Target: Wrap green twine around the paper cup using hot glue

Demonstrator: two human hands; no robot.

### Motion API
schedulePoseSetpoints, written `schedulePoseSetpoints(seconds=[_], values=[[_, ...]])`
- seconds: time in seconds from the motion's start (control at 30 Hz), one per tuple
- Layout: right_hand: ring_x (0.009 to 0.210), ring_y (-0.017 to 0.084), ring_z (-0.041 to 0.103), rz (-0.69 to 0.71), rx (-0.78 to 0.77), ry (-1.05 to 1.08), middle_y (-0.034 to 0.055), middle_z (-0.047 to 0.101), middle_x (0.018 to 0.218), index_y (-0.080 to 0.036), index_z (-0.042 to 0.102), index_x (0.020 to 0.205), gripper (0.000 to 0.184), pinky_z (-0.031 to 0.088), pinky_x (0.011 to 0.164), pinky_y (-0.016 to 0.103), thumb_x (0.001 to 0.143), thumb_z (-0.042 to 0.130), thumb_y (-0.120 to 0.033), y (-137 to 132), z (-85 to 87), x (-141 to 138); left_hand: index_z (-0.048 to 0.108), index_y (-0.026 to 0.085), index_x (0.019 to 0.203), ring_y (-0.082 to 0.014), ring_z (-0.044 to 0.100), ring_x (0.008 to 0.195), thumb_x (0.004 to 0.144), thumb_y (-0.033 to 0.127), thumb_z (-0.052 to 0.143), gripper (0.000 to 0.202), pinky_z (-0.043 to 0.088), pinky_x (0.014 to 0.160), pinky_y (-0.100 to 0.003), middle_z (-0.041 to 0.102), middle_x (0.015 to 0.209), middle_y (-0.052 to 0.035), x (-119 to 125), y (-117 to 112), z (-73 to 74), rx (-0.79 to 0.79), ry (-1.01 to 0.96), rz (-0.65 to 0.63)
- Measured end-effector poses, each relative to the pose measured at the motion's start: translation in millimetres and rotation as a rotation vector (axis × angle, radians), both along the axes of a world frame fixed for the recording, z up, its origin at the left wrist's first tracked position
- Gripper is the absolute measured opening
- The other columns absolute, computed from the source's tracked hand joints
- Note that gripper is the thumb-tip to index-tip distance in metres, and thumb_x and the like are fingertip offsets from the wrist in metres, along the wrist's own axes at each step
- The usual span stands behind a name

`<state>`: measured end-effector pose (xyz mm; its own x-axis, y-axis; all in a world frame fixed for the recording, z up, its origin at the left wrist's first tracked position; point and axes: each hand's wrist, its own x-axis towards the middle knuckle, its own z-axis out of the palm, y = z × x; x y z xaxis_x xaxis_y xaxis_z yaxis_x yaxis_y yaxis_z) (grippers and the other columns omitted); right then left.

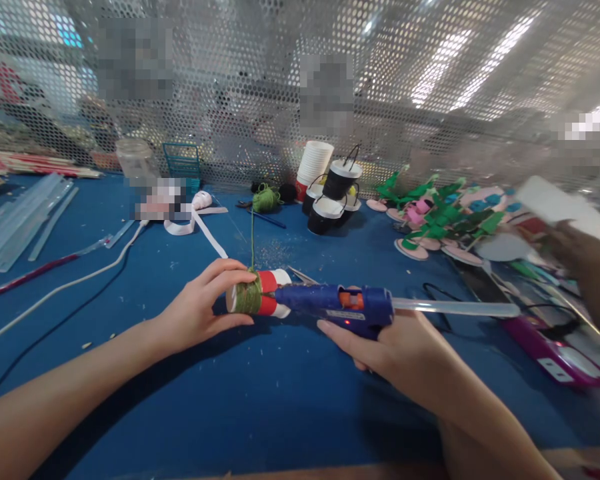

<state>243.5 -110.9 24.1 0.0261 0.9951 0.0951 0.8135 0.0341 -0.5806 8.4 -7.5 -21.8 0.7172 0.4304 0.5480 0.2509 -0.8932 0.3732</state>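
Note:
My left hand [200, 308] grips a red and white paper cup [260, 292] lying on its side, partly wound with green twine. A strand of the twine runs up from the cup to a green twine ball [266, 198] at the back. My right hand [380, 343] is closed round a blue hot glue gun [347, 305], whose nozzle touches the cup's side. A clear glue stick [455, 308] juts from the gun's rear toward the right.
The blue table [260, 400] holds clear glue sticks [20, 220] at left, a white cable [65, 287], white ribbon [197, 220], stacked cups [314, 163], black-wrapped cups [330, 200] and green and pink foam flowers [440, 217]. Another person's hand [587, 260] works at right. Perforated metal mesh [260, 107] stands behind.

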Motion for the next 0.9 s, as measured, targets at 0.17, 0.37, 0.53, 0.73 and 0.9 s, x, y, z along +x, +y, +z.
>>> schedulePoseSetpoints(seconds=[0.17, 0.37, 0.53, 0.73, 0.9], values=[[0.035, 0.011, 0.035, 0.098, 0.067, -0.098, -0.0021, 0.046, 0.038, -0.025, 0.071, 0.069, 0.014, 0.03, 0.041, 0.026, 0.063, 0.06, -0.032, 0, 3.8, 2, 0.045, 0.017, 0.112, -0.0225, 0.05, 0.105, 0.076, 0.03, 0.064, 0.042, 0.048, 0.087, -0.039, 0.051, 0.107, -0.0117, 0, 0, 1.3, -0.025, -0.01, -0.001], [0.034, 0.01, 0.04, 0.127, 0.142, -0.187, 0.0001, 0.054, 0.044, -0.021, 0.069, 0.068, 0.016, 0.028, 0.034, 0.023, 0.068, 0.056, -0.03, -1, 6.7, -3, 0.046, 0.016, 0.112, -0.0211, 0.051, 0.102, 0.077, 0.031, 0.062, 0.041, 0.05, 0.083, -0.036, 0.05, 0.108, -0.0118, 1, -1, 3.7, -0.093, -0.003, 0.014], [0.028, 0.01, 0.041, 0.006, 0.061, 0.009, -0.0043, 0.046, 0.033, -0.022, 0.059, 0.051, 0.025, 0.031, 0.029, 0.022, 0.072, 0.056, -0.033, -3, 2.0, -3, 0.044, 0.017, 0.113, -0.0231, 0.05, 0.106, 0.078, 0.032, 0.061, 0.042, 0.047, 0.087, -0.039, 0.05, 0.109, -0.0123, -1, -1, 1.5, -0.026, 0.008, -0.015], [0.029, 0.011, 0.044, -0.134, -0.073, 0.111, -0.0026, 0.047, 0.032, -0.022, 0.042, 0.039, 0.037, 0.037, 0.032, 0.024, 0.068, 0.058, -0.04, -2, 4.9, -8, 0.043, 0.019, 0.115, -0.0233, 0.048, 0.11, 0.081, 0.028, 0.057, 0.038, 0.047, 0.089, -0.039, 0.048, 0.114, -0.0128, -2, -3, -3.0, 0.027, 0.036, -0.036], [0.031, 0.013, 0.046, -0.197, -0.163, 0.136, -0.0009, 0.048, 0.033, -0.022, 0.043, 0.041, 0.036, 0.038, 0.033, 0.026, 0.065, 0.056, -0.045, 1, 8.1, -11, 0.044, 0.017, 0.114, -0.0226, 0.048, 0.109, 0.083, 0.027, 0.055, 0.034, 0.047, 0.088, -0.037, 0.047, 0.115, -0.0132, -2, -3, -2.8, 0.074, 0.034, -0.068]])
